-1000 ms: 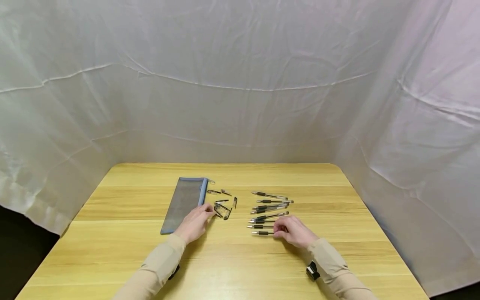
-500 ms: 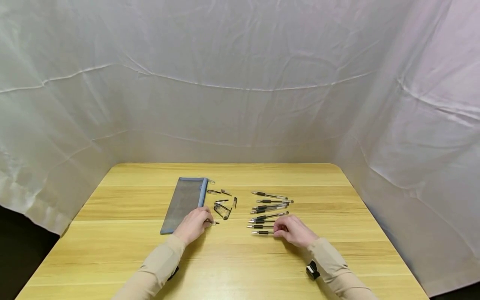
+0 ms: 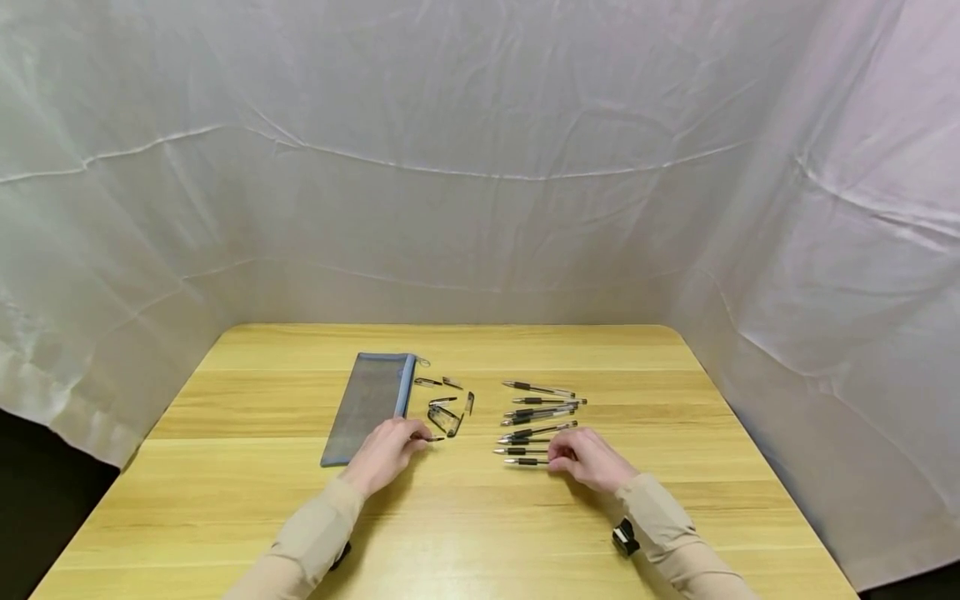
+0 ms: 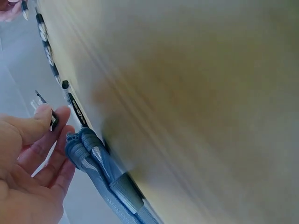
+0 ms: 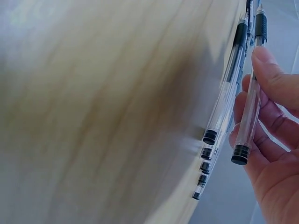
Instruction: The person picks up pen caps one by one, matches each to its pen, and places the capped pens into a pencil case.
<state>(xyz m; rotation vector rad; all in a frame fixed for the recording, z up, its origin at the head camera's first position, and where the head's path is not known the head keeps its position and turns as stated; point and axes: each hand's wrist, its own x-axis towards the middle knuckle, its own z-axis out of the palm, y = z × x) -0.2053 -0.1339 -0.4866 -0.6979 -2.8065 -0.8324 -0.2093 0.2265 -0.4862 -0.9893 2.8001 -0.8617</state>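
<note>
In the head view my left hand (image 3: 386,454) is at the near right corner of a mesh zip pouch (image 3: 366,404). Between its thumb and forefinger it pinches a clear and black pen cap (image 4: 53,120), seen close in the left wrist view. Several loose pen caps (image 3: 454,422) lie just beyond those fingertips. On the right, my right hand (image 3: 592,462) holds an uncapped gel pen (image 5: 251,112) by its clear barrel, thumb on one side and fingers on the other, tip pointing left. Behind it several uncapped pens (image 3: 534,387) lie in a rough column.
The wooden table (image 3: 465,533) has the caps in its middle, between pouch and pens. The pouch's blue zipper edge (image 4: 107,172) passes close by the left fingers. A pale curtain (image 3: 480,225) surrounds the table's back and sides.
My left hand has picked a cap from the near side of the cap pile and drawn it slightly toward me, turning it to point right. The right hand stays almost still with its pen.
</note>
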